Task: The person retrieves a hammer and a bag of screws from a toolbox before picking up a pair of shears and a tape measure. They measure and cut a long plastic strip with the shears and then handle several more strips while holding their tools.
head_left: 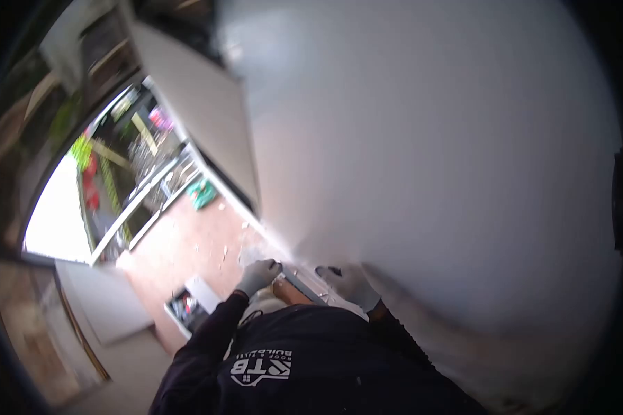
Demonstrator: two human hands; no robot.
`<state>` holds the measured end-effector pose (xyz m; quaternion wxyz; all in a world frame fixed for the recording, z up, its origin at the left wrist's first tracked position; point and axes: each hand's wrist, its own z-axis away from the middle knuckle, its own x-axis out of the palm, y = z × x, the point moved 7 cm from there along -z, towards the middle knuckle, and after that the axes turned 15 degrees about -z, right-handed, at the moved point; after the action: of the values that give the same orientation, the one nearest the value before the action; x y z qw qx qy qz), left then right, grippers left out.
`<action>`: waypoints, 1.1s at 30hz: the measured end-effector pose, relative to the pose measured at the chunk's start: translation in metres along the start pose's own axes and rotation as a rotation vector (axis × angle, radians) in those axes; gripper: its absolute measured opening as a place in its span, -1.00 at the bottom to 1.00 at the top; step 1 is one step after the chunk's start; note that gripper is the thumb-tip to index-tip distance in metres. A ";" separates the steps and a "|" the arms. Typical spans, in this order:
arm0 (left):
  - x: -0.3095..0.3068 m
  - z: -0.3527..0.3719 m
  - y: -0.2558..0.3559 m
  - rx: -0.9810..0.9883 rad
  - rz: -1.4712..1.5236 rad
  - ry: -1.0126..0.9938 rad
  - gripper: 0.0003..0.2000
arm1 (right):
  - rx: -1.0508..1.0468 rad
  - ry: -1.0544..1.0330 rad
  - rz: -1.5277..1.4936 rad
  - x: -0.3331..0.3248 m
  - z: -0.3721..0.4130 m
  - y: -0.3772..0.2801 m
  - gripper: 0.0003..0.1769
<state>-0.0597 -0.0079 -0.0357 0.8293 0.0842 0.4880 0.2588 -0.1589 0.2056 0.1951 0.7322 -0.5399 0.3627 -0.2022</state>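
My left hand (258,275), in a light grey glove, is closed in front of my body at the upper end of a long grey strip (301,285). A dark bit shows at its fingertips, but what it grips is too blurred to name. My right hand (353,283), gloved too, is near the foot of the large pale wall panel (422,152). Its fingers are curled round a small dark object (335,270) whose kind I cannot make out. A brown patch (291,293) shows beneath the strip, between my arms.
An open box (187,308) with small items stands on the pinkish floor (201,242), left of my left arm. White scraps and a green bag (201,194) lie farther off by a door frame. A pale board (104,301) is at the left. Cluttered ground shows outside.
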 end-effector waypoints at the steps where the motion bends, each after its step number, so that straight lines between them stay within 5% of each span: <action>1: 0.024 0.033 0.003 -0.115 0.071 0.064 -0.58 | 0.103 -0.049 -0.004 -0.015 0.015 -0.015 -0.56; 2: 0.033 0.073 0.023 -0.063 0.101 0.111 -0.58 | 0.207 -0.087 -0.002 -0.030 0.024 -0.023 -0.56; 3: 0.067 -0.002 -0.129 -0.291 0.221 0.137 -0.63 | 0.102 -0.078 -0.015 0.031 -0.065 -0.005 -0.56; 4: 0.066 -0.032 -0.192 -0.367 0.396 0.229 -0.67 | 0.013 -0.067 -0.016 0.037 -0.112 -0.011 -0.56; 5: 0.076 -0.022 -0.231 -0.454 0.580 0.283 -0.69 | -0.030 -0.069 -0.028 0.045 -0.138 -0.015 -0.57; 6: 0.137 0.081 -0.238 -0.581 0.741 0.239 -0.71 | -0.009 -0.091 -0.060 0.071 -0.091 -0.004 -0.57; 9: 0.206 0.202 -0.249 -0.932 1.039 0.214 -0.71 | -0.020 -0.114 -0.153 0.085 -0.094 0.007 -0.55; 15: 0.313 0.279 -0.225 -1.132 1.448 0.264 -0.73 | -0.013 -0.204 -0.293 0.096 -0.132 0.010 -0.64; 24: 0.403 0.309 -0.112 -1.128 1.750 0.239 -0.76 | -0.012 -0.256 -0.348 0.108 -0.140 0.007 -0.64; 27: 0.430 0.293 -0.126 -1.099 1.631 0.298 -0.77 | -0.040 -0.268 -0.267 0.111 -0.144 0.010 -0.64; 33: 0.380 0.286 -0.187 -1.113 1.740 0.293 -0.71 | 0.040 -0.305 -0.149 0.137 -0.161 0.027 -0.62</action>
<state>0.3978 0.0597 -0.2544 0.2107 -0.0194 0.1662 0.9631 -0.1923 0.0170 0.1021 0.7722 -0.5751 0.2025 -0.1788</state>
